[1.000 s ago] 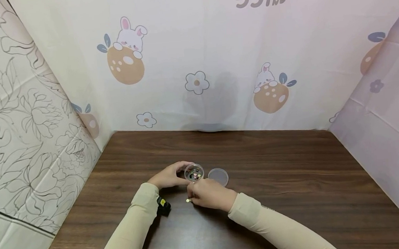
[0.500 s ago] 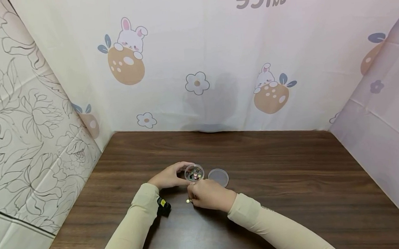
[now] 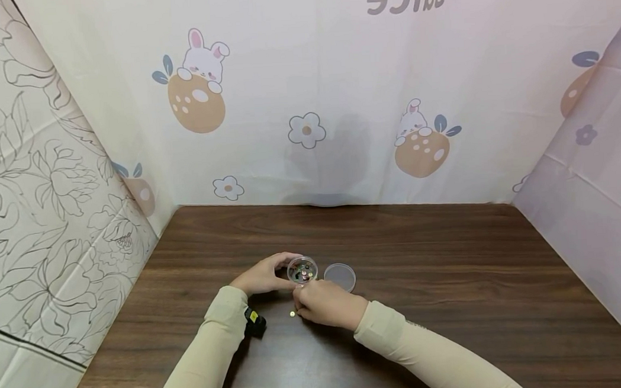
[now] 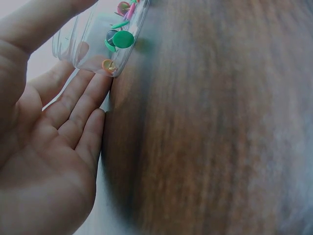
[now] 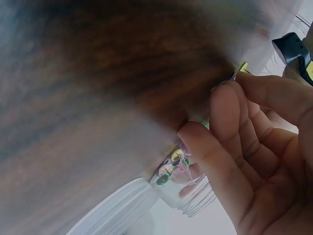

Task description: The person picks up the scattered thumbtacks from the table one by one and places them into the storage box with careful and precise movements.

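Observation:
My left hand (image 3: 264, 274) holds a clear round plastic jar (image 3: 302, 270) between thumb and fingers. Several coloured thumbtacks (image 4: 123, 39), green, yellow and pink among them, lie inside. My right hand (image 3: 329, 302) is low over the table just in front of the jar, its fingers bent. A yellow thumbtack (image 3: 292, 314) lies on the table right beside the right thumb. In the right wrist view that yellow thumbtack (image 5: 242, 67) shows at the thumb tip. The other fingertips are close together, and I cannot tell whether they pinch anything.
A clear round lid (image 3: 340, 276) lies on the dark wood table (image 3: 428, 282), right of the jar. A black wrist camera with a yellow mark (image 3: 255, 322) sits on my left wrist. Patterned curtains (image 3: 304, 87) stand behind the table and along both sides.
The right fingertips have drawn back very slightly from the yellow thumbtack. The left hand and the jar stay where they were.

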Motion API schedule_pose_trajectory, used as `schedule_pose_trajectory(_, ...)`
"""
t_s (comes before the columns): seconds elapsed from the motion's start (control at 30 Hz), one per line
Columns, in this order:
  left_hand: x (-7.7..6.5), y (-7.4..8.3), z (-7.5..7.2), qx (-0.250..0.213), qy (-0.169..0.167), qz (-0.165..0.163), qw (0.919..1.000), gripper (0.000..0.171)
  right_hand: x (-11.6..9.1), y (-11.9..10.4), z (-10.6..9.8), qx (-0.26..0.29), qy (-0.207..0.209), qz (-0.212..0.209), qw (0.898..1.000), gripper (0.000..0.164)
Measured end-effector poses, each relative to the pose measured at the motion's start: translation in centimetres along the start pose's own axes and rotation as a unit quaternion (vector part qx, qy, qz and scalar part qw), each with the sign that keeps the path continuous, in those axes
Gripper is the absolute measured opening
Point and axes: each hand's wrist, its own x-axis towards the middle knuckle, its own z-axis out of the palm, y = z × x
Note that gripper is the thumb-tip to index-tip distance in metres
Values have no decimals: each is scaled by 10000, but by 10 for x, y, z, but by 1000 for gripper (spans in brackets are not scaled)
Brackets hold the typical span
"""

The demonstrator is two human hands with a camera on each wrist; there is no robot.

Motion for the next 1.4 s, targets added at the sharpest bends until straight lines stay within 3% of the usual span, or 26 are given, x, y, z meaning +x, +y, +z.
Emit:
schedule_pose_trajectory(0.23, 1, -1, 1, -10, 45, -3, 10000, 65, -1, 2, -2, 197, -82, 21, 9998, 13)
schedule_pose_trajectory(0.37, 6, -19, 2, 132, 128, -1, 9998, 65, -1, 3, -3, 362, -124, 20, 9993, 12)
schedule_pose_trajectory(0.47, 7, -21, 2, 122, 132, 46, 9998, 66, -2, 4, -4, 564, -107, -37, 9983, 12)
schedule_pose_trajectory(0.6, 1, -3, 0, 38, 2, 89, 10000, 66, -2, 8, -5, 731, 69, -63, 9973, 10)
schedule_pose_trajectory(0.7, 0, 0, -1, 89, -14, 30, 10000, 67, -1, 12, -6, 786, 269, -3, 9965, 7)
schedule_pose_trajectory(0.87, 5, -15, 2, 253, 145, -41, 9996, 66, -1, 17, -13, 1032, 663, 96, 9924, 5)
schedule_pose_trajectory(1.0, 10, -29, 4, 253, 180, -159, 9994, 67, -1, 22, -16, 1093, 1004, 407, 9881, 4)
schedule_pose_trajectory(1.4, 11, -32, 4, 243, 222, -495, 9982, 71, 0, 35, -14, 1061, 1131, 929, 9835, 7)
